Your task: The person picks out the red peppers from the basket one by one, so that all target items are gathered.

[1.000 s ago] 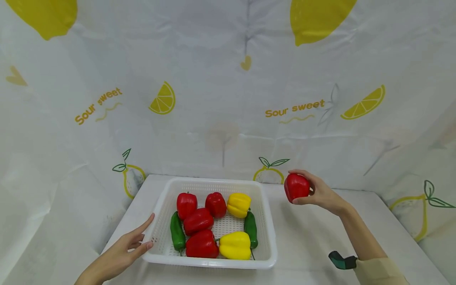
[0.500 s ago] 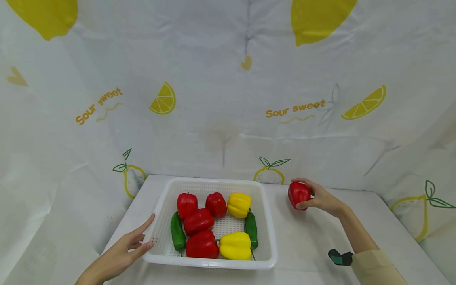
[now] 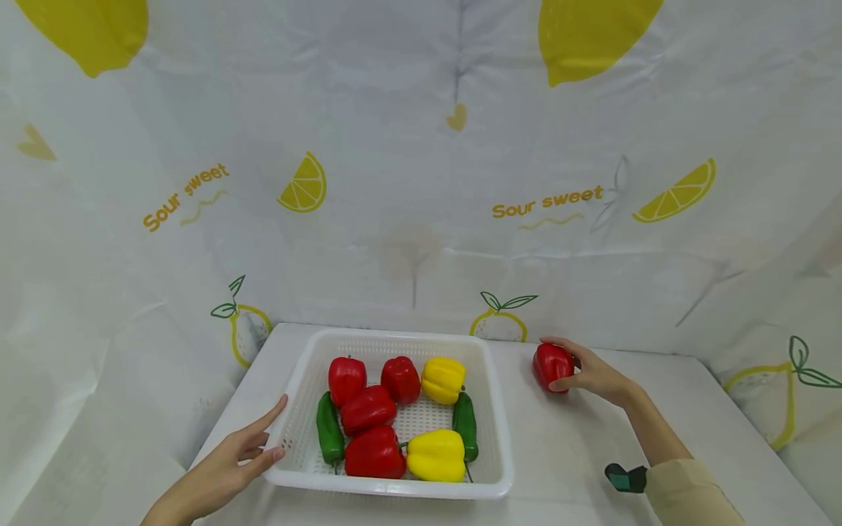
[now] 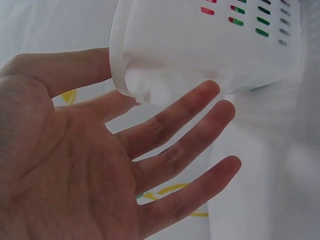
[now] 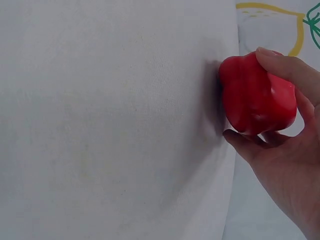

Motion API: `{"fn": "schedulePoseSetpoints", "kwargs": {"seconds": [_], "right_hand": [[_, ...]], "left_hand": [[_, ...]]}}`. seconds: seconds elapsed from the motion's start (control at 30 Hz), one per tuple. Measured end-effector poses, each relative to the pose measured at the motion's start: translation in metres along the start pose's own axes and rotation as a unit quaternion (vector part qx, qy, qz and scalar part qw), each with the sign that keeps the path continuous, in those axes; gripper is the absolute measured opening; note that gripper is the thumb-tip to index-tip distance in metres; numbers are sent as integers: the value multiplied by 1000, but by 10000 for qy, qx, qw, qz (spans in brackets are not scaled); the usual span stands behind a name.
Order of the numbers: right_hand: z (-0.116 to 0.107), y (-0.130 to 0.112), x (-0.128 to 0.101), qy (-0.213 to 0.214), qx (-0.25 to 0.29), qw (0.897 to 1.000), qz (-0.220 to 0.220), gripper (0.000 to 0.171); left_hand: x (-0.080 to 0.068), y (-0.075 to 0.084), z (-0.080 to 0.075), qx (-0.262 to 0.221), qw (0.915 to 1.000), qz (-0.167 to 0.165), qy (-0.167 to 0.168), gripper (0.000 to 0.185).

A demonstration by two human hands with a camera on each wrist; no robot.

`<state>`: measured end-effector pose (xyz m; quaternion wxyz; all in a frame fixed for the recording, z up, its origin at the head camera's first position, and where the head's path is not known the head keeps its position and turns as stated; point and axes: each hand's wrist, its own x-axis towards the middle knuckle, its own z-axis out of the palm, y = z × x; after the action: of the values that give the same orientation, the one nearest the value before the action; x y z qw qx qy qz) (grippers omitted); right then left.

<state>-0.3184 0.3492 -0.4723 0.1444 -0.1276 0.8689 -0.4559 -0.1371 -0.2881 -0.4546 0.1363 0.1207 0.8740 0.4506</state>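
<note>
Two hands in the head view, landmark is the white basket sitting mid-table on the white table. Right hand is to the right of the basket, near the table's far edge, thumb and fingers curled round a red pepper. Pepper is outside the basket, well clear of its right rim, down at the table surface; contact with the cloth can't be confirmed from here. Left hand lies at the basket's near-left corner, fingers straight and slightly spread, fingertips just at the outer wall, gripping nothing. Inside the basket: four red peppers, two yellow peppers, two green peppers. Lemon-print cloth backdrop behind the basket.

Left wrist view: left hand palm up, fingers extended and apart, thumb running behind the basket's rim. Basket corner sits just above the fingers; whether they touch the wall is unclear. Red and green show through the slots.

Right wrist view: right hand clamps the red pepper, fingers over the top, thumb under the near side. Pepper is right against the table cloth, with a dark shadow at its side. Basket not in this view.
</note>
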Motion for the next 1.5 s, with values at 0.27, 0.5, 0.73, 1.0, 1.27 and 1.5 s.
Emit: {"fn": "schedulePoseSetpoints", "kwargs": {"seconds": [0.27,0.5,0.73,1.0,1.27,1.5], "right_hand": [[1,0,-3,-43,28,10000,71,102],[-2,0,-5,-9,-74,9999,97,103],[-11,-4,-10,-98,-13,9999,-113,101],[-24,-22,-19,-71,-317,9980,-537,94],[-23,-52,-18,155,-738,9911,-1096,93],[-4,-93,-13,31,-815,9846,-1548,87]], "left_hand": [[0,1,0,6,10000,-37,12,79],[-1,3,0,13,10000,-46,-17,80],[1,3,-1,-97,9999,12,-109,81],[1,3,-2,-73,9999,-49,-69,81],[1,4,-1,-107,9999,-93,-22,81],[1,4,-1,-45,10000,-66,-56,80]]}}
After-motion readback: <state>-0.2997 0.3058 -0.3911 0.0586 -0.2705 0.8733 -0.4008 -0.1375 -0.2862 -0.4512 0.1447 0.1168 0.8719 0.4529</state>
